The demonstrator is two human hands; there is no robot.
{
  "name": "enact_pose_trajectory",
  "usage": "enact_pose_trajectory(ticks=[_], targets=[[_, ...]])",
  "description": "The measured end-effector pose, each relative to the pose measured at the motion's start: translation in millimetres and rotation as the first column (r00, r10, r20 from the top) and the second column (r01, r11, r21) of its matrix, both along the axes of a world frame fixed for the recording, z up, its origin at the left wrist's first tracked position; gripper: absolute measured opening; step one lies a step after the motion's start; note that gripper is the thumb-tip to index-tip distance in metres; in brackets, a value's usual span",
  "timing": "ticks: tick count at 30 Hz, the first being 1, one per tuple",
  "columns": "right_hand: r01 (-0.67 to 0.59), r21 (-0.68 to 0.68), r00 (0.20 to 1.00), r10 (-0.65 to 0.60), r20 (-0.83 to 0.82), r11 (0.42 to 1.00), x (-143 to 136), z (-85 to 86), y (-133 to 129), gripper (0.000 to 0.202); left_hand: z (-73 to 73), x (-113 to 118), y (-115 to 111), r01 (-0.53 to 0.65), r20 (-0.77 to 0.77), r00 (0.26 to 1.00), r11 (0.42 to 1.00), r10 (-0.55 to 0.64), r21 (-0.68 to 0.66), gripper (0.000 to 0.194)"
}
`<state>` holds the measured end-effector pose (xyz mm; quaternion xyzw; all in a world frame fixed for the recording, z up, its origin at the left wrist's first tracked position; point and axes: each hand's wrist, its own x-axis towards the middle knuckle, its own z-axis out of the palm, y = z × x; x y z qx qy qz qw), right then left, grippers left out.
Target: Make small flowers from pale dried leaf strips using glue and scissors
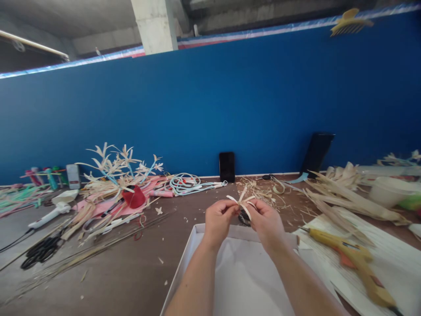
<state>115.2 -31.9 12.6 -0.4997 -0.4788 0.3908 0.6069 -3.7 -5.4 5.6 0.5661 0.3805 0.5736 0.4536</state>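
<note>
The lower edge cuts off both forearms, the near part of the white box [245, 267] and the yellow glue gun's [355, 254] cord. A dark round thing [244, 217] behind the fingers is mostly hidden, perhaps a roll. At the far right, the pale bowl [391, 192] is blurred; the paper's [384, 250] print is unreadable.

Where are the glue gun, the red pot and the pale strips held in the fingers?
Glue gun [361, 257]: head view, yellow body where handle meets barrel.
Red pot [135, 198]: head view, its side.
Pale strips [242, 203]: head view, where they cross.
</note>
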Motion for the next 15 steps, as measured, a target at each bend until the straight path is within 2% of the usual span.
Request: enact_pose_trajectory(ticks=[15], targets=[[0.001, -0.023, 0.994, -0.003, -0.109, 1.000, -2.8, 0.4, -0.3, 0.026, 2.2, 0.2, -2.2, -0.035, -0.048, 0.998, 0.999, 0.037, 0.025, 0.014]])
